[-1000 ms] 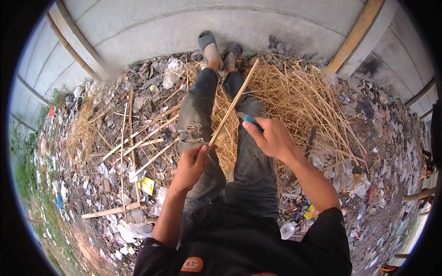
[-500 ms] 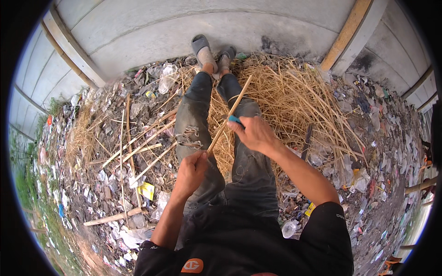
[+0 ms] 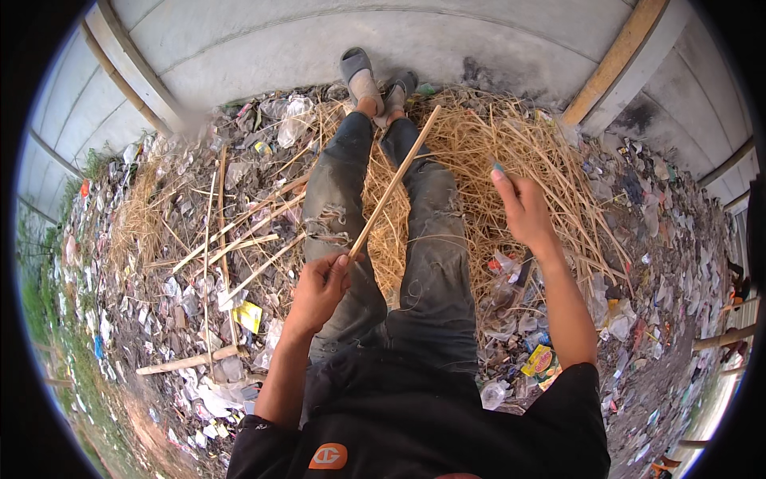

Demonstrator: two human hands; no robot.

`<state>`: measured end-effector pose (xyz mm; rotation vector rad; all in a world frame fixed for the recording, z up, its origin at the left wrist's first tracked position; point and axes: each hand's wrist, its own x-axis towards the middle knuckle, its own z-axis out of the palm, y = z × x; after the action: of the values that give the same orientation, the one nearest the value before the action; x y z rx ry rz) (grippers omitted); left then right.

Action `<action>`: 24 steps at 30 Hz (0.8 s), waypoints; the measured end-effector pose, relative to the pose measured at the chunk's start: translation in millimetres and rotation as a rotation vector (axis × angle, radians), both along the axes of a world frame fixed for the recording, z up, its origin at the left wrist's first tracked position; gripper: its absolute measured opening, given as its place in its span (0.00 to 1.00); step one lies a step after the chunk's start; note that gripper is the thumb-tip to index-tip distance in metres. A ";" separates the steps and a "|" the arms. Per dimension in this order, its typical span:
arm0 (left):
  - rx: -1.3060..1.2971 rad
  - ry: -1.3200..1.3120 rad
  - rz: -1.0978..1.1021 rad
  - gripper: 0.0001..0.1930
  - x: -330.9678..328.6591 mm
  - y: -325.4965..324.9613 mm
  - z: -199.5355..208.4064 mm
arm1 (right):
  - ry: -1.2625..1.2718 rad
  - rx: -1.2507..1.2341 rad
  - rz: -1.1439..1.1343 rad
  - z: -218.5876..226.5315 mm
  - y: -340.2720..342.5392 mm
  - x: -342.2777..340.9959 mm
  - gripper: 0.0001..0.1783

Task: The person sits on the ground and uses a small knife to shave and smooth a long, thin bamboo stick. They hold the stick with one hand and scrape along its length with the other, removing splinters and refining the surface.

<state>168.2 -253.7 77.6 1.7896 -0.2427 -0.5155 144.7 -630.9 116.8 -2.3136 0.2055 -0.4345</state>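
My left hand [image 3: 321, 289] pinches the lower end of a bamboo strip [image 3: 396, 177] between thumb and fingers. The pale, slender strip slants up to the right across my legs, its far end loose. To the right, my right hand [image 3: 523, 209] is closed and apart from the strip. A small teal-handled tool [image 3: 499, 168] pokes out past its thumb. Most of this tool is hidden in the hand, so I cannot tell its exact kind. Thin shavings [image 3: 487, 144] are heaped beneath and beside my right hand.
My outstretched legs [image 3: 431, 263] reach toward a grey panel wall [image 3: 359, 40]. Several bamboo strips [image 3: 263, 214] lie on the left, with a thicker bamboo piece [image 3: 187, 362] nearer me. Plastic litter [image 3: 295, 120] covers the ground. A wooden post [image 3: 610, 68] stands at the far right.
My right hand, with the teal-handled tool, has moved off the bamboo strip to the right and slightly up. The left hand keeps its hold, and the strip's far end has tipped slightly higher.
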 end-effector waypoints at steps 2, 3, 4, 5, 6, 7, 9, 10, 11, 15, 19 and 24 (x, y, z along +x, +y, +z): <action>-0.078 0.008 -0.003 0.18 6.2 -17.3 -2.9 | 0.125 -0.052 0.183 4.0 53.3 -4.6 0.38; -0.081 -0.007 -0.043 0.16 9.6 -25.6 -2.7 | 0.188 -0.094 0.269 2.7 73.3 -8.4 0.36; -0.091 -0.011 -0.049 0.16 8.2 -33.5 0.6 | 0.183 -0.118 0.322 -3.7 93.1 -11.7 0.35; -0.099 -0.016 -0.053 0.16 5.5 -41.6 4.0 | 0.177 -0.141 0.377 -12.2 106.6 -12.3 0.35; -0.104 -0.018 -0.056 0.15 3.3 -44.7 6.4 | 0.183 -0.120 0.381 -15.8 114.2 -10.9 0.35; -0.102 -0.040 -0.052 0.15 3.5 -44.1 5.3 | 0.189 -0.099 0.387 -18.6 120.2 -9.4 0.35; -0.048 -0.034 -0.049 0.15 0.8 -40.0 1.8 | 0.226 -0.118 0.409 -25.5 120.3 -8.0 0.36; -0.021 -0.031 -0.047 0.15 -0.2 -37.9 0.5 | 0.194 -0.165 0.410 -31.5 119.2 -5.8 0.35; 0.034 -0.079 -0.045 0.15 -2.0 -36.8 0.7 | 0.167 -0.210 0.410 -39.2 118.4 -4.7 0.35; 0.133 -0.084 -0.049 0.16 -9.6 -18.1 -1.0 | 0.023 -0.346 0.318 -53.7 97.5 13.6 0.36; 0.125 0.152 -0.197 0.16 -59.1 37.4 -1.6 | 0.159 0.054 -0.509 -57.3 -119.2 57.7 0.44; 0.122 0.136 0.045 0.14 -41.7 31.3 -4.3 | 0.096 -0.088 -0.344 -19.7 -107.5 29.0 0.43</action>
<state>126.5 -222.4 73.3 1.8642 -0.0776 -0.6280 173.6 -738.4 97.1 -2.3925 0.6496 -0.5102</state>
